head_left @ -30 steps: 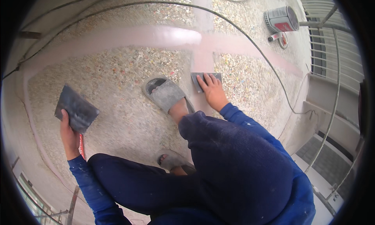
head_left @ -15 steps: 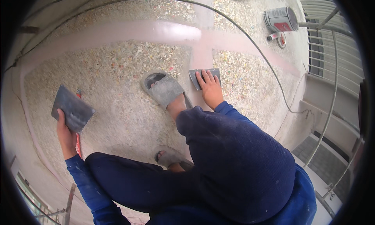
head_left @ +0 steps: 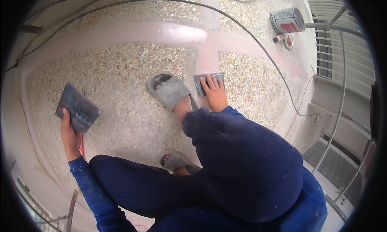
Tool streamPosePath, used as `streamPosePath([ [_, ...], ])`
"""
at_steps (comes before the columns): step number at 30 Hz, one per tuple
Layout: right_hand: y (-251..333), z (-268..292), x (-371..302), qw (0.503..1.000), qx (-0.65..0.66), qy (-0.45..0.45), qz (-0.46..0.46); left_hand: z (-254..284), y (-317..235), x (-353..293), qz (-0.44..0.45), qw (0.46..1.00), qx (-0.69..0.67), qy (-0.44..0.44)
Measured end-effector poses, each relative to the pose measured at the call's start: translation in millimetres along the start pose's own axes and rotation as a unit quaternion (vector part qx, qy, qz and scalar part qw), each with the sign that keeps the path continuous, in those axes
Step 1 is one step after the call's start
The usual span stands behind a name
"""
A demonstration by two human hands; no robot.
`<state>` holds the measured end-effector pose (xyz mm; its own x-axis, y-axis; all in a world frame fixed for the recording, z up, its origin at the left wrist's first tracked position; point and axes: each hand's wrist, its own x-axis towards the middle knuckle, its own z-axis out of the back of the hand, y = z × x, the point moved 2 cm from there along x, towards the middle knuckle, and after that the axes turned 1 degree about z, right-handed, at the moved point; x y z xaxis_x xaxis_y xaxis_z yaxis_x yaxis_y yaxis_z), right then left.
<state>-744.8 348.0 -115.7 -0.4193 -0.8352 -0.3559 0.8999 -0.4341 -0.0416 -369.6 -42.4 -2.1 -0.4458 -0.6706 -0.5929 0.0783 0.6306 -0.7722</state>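
Well to the left of the grey, open-toed rubber sandal [head_left: 173,91] on our forward foot, our left hand [head_left: 71,137] pinches the lower edge of a dark, square, flat plate [head_left: 78,111], thumb on top, other fingers mostly hidden. Just right of the sandal, our right hand [head_left: 216,95] lies with fingers slightly spread on a dark, thin, rectangular sheet [head_left: 198,84], over a smooth, pale-pink floor band [head_left: 207,58]. Far beyond the sandal, rightward, we see a grey-and-red cylindrical can [head_left: 284,22].
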Motion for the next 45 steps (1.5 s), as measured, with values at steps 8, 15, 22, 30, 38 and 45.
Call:
streamPosePath([
  [8,-2.8,27.9,-16.0,0.995,0.089,0.011,-0.047,-8.9,-6.1,-15.0,-0.03,0.999,0.0,-0.01],
  [15,-10.5,1.9,22.0,0.997,0.072,-0.03,-0.022,9.0,2.3,-12.9,-0.007,1.0,0.005,-0.021],
  [22,8.7,7.5,-21.9,0.998,0.063,0.014,-0.019,21.8,1.7,-17.8,-0.011,0.998,-0.011,-0.057],
  [30,-12.4,22.4,10.5,0.995,0.077,-0.062,-0.027,25.9,1.9,-22.9,-0.012,0.998,0.016,-0.055],
  [38,9.4,-2.8,-26.0,0.997,0.076,0.017,-0.014,26.3,5.2,-17.0,0.001,0.999,0.001,-0.037],
  [45,-1.9,17.0,-7.6,0.994,0.088,-0.035,-0.063,19.0,6.4,-14.5,-0.001,0.999,0.029,-0.033],
])
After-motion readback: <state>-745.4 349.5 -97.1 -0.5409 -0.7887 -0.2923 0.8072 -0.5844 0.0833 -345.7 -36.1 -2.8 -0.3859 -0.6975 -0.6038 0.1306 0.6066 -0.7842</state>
